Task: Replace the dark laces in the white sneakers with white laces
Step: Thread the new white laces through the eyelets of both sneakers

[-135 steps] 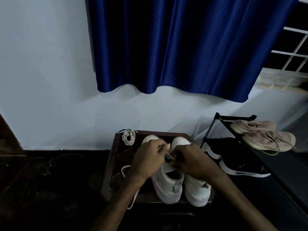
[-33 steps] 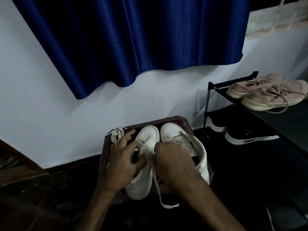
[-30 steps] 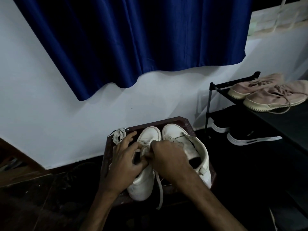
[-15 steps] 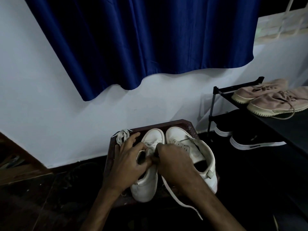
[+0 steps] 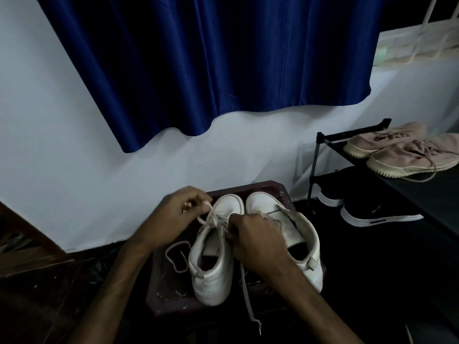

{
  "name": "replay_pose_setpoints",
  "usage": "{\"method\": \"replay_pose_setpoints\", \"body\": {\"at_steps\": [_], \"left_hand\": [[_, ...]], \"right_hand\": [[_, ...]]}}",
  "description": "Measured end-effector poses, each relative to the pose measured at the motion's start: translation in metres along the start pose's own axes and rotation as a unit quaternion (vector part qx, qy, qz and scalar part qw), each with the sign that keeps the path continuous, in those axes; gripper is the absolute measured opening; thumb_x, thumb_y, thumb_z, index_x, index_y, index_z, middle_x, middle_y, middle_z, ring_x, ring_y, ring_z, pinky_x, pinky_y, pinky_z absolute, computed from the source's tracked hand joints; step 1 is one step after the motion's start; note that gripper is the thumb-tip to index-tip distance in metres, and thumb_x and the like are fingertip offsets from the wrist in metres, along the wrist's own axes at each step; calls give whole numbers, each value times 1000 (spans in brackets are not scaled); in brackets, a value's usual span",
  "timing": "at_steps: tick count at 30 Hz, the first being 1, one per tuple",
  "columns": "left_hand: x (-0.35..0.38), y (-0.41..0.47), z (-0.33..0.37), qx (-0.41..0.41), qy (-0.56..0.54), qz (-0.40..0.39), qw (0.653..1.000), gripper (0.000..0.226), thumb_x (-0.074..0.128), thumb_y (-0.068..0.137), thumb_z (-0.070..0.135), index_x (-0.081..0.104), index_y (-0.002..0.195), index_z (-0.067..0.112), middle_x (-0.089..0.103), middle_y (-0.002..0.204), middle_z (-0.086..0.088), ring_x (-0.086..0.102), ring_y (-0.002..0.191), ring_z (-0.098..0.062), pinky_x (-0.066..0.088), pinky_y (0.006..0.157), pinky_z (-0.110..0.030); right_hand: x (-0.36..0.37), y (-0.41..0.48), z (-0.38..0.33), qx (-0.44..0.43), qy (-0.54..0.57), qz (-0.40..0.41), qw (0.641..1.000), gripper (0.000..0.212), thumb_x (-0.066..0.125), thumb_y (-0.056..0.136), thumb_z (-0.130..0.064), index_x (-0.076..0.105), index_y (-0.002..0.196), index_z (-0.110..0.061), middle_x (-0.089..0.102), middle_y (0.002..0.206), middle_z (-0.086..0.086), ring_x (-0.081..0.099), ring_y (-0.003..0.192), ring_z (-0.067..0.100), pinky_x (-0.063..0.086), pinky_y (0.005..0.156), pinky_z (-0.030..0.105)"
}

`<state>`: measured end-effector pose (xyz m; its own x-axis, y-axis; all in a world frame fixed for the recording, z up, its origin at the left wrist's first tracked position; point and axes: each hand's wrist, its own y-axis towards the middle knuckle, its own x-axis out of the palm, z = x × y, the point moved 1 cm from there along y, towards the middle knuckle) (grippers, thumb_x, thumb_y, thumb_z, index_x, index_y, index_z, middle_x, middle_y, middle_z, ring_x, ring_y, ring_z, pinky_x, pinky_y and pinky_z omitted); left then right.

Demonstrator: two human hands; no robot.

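Dark stool [image 5: 164,291] by the wall [image 5: 74,170]: left hand [image 5: 173,214] pinches white lace [image 5: 215,219], right hand [image 5: 255,242] seemingly pinches it too.

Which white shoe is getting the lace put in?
The left white shoe: the left hand pinches a white lace rising from it, and the right hand grips its front. The right white shoe just has its tongue flopped open.

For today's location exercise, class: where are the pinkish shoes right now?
The pinkish shoes sit at the far right of the head view, on the top shelf of the black rack, above the black sneakers.
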<state>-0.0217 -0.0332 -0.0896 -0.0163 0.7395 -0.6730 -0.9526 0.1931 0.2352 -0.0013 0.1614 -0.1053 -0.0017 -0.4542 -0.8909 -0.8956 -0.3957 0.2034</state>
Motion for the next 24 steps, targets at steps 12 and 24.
{"method": "replay_pose_setpoints", "body": {"at_steps": [12, 24], "left_hand": [[51, -28, -8, -89, 60, 36, 994, 42, 45, 94, 51, 43, 132, 35, 52, 127, 22, 50, 108, 14, 41, 100, -18], [58, -45, -6, -110, -81, 150, 979, 40, 56, 96, 14, 41, 131, 24, 60, 112, 13, 58, 102, 5, 39, 87, -5]], "right_hand": [[-14, -16, -8, 42, -39, -226, 972, 28, 56, 89, -13, 61, 113, -2, 62, 118, 15, 60, 111, 32, 50, 85, 36], [-7, -3, -7, 35, -56, -71, 995, 23, 47, 95, -28, 62, 109, -17, 66, 110, 6, 64, 101, 29, 50, 81, 36]]}}
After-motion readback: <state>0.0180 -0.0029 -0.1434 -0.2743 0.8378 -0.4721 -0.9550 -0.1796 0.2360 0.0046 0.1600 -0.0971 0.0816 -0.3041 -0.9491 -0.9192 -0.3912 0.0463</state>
